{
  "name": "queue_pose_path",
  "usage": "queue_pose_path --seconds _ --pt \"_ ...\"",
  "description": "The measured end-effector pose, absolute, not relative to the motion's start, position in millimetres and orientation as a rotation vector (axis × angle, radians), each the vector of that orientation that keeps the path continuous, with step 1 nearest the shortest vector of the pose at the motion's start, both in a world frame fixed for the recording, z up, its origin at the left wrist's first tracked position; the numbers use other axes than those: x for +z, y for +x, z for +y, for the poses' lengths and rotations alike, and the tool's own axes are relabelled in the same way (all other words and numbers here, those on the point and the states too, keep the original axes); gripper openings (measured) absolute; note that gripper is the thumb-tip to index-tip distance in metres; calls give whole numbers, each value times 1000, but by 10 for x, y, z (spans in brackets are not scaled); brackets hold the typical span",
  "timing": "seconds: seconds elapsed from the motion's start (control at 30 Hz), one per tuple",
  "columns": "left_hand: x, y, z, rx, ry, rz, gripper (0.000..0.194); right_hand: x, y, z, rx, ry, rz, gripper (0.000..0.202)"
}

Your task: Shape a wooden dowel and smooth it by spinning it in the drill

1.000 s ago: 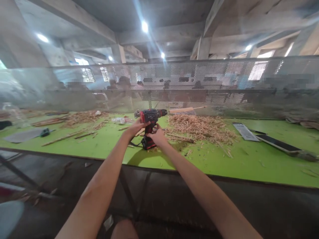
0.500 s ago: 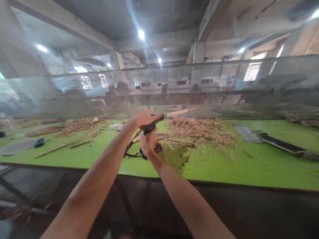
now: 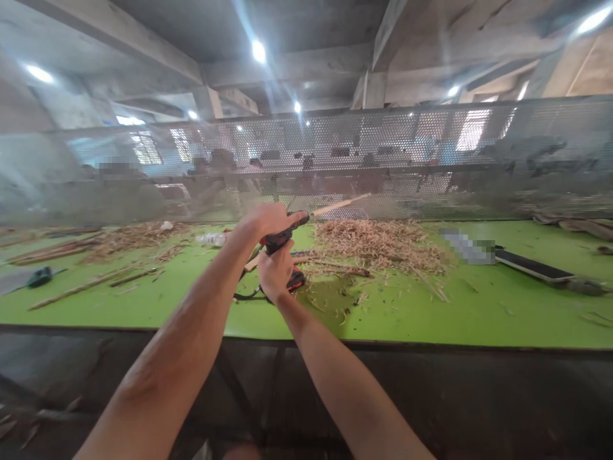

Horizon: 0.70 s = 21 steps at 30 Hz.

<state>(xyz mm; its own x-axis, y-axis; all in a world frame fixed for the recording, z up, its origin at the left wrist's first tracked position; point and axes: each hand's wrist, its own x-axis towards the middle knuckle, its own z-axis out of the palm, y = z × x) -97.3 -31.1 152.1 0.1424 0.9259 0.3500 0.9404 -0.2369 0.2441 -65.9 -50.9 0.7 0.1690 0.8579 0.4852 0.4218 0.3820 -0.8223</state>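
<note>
A black and red cordless drill is held above the bench, its nose pointing right and slightly up. My right hand wraps round its grip. From above, my left hand clasps the top of the drill body, with a finger or thumb stretched along toward the chuck; part of this grip is hidden. Out of the front of the drill sticks a pale wooden rod with a thinner end. It hangs over a pile of curly wood shavings, apart from it.
The green bench top carries thin sticks, a plastic bottle and a long black-topped tool at right. More shavings lie at left. A perforated metal screen stands along the back edge.
The view has turned slightly, so the bench items sit further left and a little higher. Both hands keep hold of the drill, and the wooden rod stays in its front.
</note>
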Motion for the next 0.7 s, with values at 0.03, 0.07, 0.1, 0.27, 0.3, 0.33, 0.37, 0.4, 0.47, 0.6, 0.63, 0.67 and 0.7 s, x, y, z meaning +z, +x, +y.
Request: queue_pose_path --seconds 0.03,0.07,0.1,0.27,0.3,0.33,0.37,0.4,0.47,0.6,0.63,0.67,0.7 --pt "1525 -968 -313 -639 -2336 -1936 79 20 -657 -520 460 -1256 -1430 43" --pt "1531 -963 -316 -603 -2328 -1952 80 34 -655 -533 459 -1284 -1415 42" --pt "1537 -960 -320 -580 -2327 -1954 80 49 -651 -546 462 -1306 -1405 41" --pt "1563 -959 -319 -587 -2351 -1853 75 99 -629 -597 475 -1325 -1404 43" --pt "1564 -956 -320 -578 -2351 -1860 74 105 -624 -603 477 -1323 -1405 44" --pt "1563 -952 -323 -566 -2351 -1876 74 109 -620 -608 478 -1323 -1405 44" --pt "1560 -947 -329 -556 -2349 -1896 74 113 -617 -612 478 -1323 -1404 43" --pt "1555 -942 -336 -551 -2346 -1915 74 117 -616 -614 478 -1324 -1402 43" --pt "1542 -937 -348 -561 -2340 -1941 75 120 -617 -613 474 -1330 -1399 42" --pt "1522 -955 -336 -649 -2364 -1887 74 114 -628 -595 456 -1338 -1399 42" --pt "1523 -962 -328 -661 -2375 -1878 73 110 -630 -589 450 -1337 -1401 42" --pt "1526 -968 -319 -669 -2390 -1883 72 104 -633 -584 445 -1335 -1402 41" --pt "1532 -972 -312 -673 -2408 -1902 70 97 -635 -579 440 -1333 -1403 41"
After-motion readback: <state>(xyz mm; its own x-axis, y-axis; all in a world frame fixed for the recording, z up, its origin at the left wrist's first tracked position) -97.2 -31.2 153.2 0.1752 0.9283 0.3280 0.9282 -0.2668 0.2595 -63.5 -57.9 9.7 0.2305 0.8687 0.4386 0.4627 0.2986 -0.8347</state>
